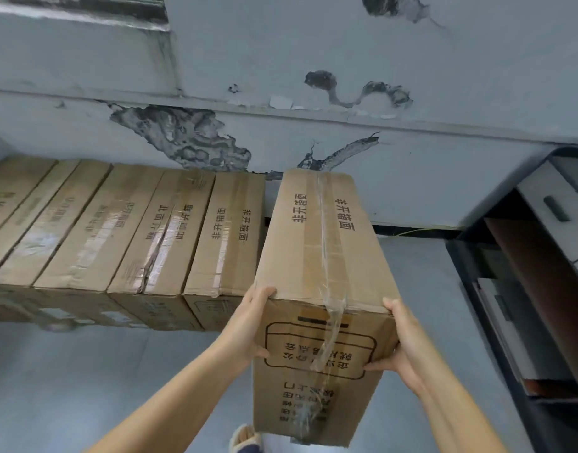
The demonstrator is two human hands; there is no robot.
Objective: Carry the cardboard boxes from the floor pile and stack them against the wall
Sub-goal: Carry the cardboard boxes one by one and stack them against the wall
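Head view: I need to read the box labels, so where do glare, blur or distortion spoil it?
Head view: glare whitens the tape on the row of boxes; the far-left boxes are soft and blurred; wide-angle bending curves the wall ledge; print on the carried box, held by left hand and right hand, stays sharp.

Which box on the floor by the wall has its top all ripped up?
The second box from the right in the row. Its taped top seam is torn and crumpled near the front edge. The rightmost box beside it has flat, smooth tape.
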